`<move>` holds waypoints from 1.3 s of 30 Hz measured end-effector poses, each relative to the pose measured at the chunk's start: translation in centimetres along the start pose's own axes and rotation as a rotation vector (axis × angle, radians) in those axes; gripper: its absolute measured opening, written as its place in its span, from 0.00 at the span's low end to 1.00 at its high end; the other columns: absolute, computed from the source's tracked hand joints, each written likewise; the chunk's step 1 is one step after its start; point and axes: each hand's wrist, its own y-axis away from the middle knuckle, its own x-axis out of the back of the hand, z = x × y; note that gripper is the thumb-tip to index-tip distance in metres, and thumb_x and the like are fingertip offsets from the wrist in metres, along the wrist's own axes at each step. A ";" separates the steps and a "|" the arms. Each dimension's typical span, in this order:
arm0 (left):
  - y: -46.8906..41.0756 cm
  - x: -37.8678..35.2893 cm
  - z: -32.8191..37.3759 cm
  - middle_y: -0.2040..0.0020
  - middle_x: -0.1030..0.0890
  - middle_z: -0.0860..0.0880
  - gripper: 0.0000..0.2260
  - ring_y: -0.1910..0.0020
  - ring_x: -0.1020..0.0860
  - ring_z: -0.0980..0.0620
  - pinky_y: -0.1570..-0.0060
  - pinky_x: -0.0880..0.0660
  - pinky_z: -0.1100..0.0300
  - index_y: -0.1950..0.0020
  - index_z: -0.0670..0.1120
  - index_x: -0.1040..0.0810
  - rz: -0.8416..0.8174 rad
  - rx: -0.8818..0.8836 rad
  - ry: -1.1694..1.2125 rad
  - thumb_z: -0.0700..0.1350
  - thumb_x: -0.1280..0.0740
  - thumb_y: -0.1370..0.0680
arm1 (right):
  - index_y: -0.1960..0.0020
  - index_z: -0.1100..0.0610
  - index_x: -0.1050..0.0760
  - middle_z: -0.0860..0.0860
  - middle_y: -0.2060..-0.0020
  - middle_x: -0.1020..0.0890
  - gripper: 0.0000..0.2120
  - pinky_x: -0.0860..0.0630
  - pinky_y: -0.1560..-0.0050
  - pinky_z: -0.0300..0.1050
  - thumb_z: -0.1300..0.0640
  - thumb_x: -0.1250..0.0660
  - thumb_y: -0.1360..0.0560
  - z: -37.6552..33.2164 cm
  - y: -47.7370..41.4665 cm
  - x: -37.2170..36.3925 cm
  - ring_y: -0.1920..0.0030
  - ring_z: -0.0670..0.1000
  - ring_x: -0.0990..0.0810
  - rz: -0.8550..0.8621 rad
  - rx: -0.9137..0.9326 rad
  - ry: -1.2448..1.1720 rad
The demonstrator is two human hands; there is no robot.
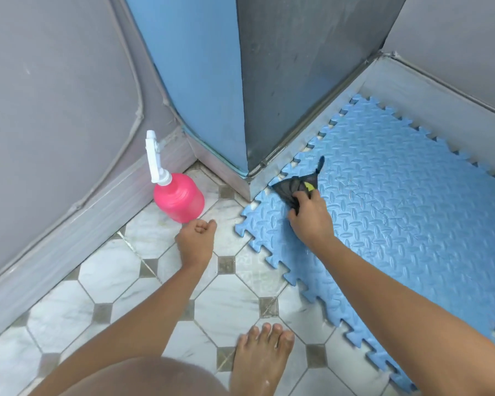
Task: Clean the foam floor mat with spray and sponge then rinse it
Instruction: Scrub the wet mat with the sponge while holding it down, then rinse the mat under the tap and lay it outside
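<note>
The right hand gripped the mesh sponge on the foam mat; the left hand, loosely curled and empty, lay just beside the spray bottle, left of the mat.

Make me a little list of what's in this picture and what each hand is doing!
place: tiled floor in a corner by grey walls
mat: blue foam mat with puzzle edges, lying flat on the floor
spray bottle: pink spray bottle with a white nozzle, standing upright on the tiles, left of the mat
sponge: dark mesh sponge with a bit of yellow showing, pressed on the mat's near corner
right hand: right hand gripping the sponge
left hand: left hand loosely curled, empty, just below the bottle
foot: bare foot on the tiles
</note>
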 end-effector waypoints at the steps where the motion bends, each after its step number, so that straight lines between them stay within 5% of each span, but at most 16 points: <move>1: -0.1 0.9 -0.2 0.67 0.22 0.48 0.10 0.68 0.25 0.54 0.58 0.28 0.57 0.58 0.38 0.21 0.112 0.042 0.044 0.44 0.24 0.26 | 0.30 0.54 0.29 0.57 0.36 0.30 0.21 0.23 0.48 0.54 0.55 0.36 0.23 -1.1 1.0 -0.8 0.39 0.60 0.28 -0.037 0.072 0.002; 9: -4.1 4.5 3.3 0.29 0.31 0.47 0.48 0.32 0.28 0.48 0.37 0.28 0.52 0.23 0.46 0.36 0.219 -0.046 0.027 0.55 0.16 0.37 | 0.34 0.53 0.24 0.56 0.41 0.25 0.18 0.23 0.53 0.50 0.58 0.37 0.23 -9.4 3.5 -3.3 0.45 0.61 0.22 -0.242 0.413 -0.011; 15: -5.0 5.7 3.2 0.33 0.24 0.46 0.43 0.34 0.25 0.46 0.37 0.31 0.57 0.25 0.47 0.28 0.258 -0.155 -0.005 0.51 0.15 0.37 | 0.35 0.54 0.23 0.57 0.42 0.24 0.17 0.25 0.47 0.51 0.60 0.37 0.24 -17.0 -0.2 -3.1 0.47 0.63 0.21 -0.158 0.365 -0.188; 24: -5.0 7.8 1.2 0.31 0.26 0.48 0.45 0.32 0.26 0.47 0.32 0.28 0.51 0.22 0.49 0.31 0.262 -0.139 -0.004 0.53 0.16 0.36 | 0.27 0.53 0.30 0.58 0.30 0.31 0.22 0.29 0.32 0.54 0.62 0.38 0.21 -20.4 -4.7 -5.1 0.34 0.60 0.27 -0.262 0.399 -0.300; 28: -4.4 7.7 1.9 0.27 0.30 0.46 0.48 0.29 0.29 0.48 0.34 0.34 0.58 0.21 0.46 0.36 0.246 -0.047 0.004 0.51 0.16 0.35 | 0.22 0.53 0.36 0.56 0.25 0.33 0.28 0.34 0.26 0.53 0.63 0.36 0.21 -20.4 -4.8 -5.1 0.27 0.58 0.31 -0.365 0.498 -0.339; 33: -1.7 5.9 3.0 0.41 0.26 0.41 0.28 0.40 0.26 0.40 0.44 0.26 0.47 0.38 0.38 0.30 0.336 0.151 0.035 0.50 0.21 0.28 | 0.23 0.53 0.34 0.53 0.27 0.28 0.28 0.34 0.29 0.45 0.68 0.40 0.21 -17.9 -2.8 -3.4 0.29 0.56 0.29 -0.264 0.526 -0.371; 35: -0.7 4.7 3.5 0.54 0.25 0.45 0.15 0.52 0.25 0.42 0.53 0.30 0.52 0.49 0.42 0.30 0.183 0.105 0.024 0.47 0.26 0.23 | 0.25 0.53 0.31 0.53 0.29 0.25 0.29 0.28 0.34 0.46 0.70 0.42 0.24 -16.1 -1.5 -2.3 0.33 0.56 0.25 -0.222 0.507 -0.374; 37: -0.2 2.9 3.9 0.64 0.27 0.50 0.12 0.61 0.27 0.45 0.57 0.33 0.55 0.58 0.45 0.30 -0.062 -0.016 -0.034 0.43 0.28 0.22 | 0.27 0.52 0.29 0.52 0.31 0.23 0.31 0.26 0.42 0.44 0.72 0.44 0.26 -13.5 -0.4 -1.4 0.37 0.55 0.22 -0.225 0.490 -0.323; 39: -0.1 1.1 4.6 0.63 0.24 0.51 0.07 0.60 0.23 0.46 0.56 0.29 0.56 0.56 0.45 0.25 -0.231 -0.100 -0.149 0.42 0.28 0.23 | 0.29 0.53 0.27 0.52 0.32 0.24 0.31 0.28 0.48 0.41 0.74 0.44 0.27 -10.4 0.5 -0.7 0.40 0.55 0.22 -0.246 0.457 -0.259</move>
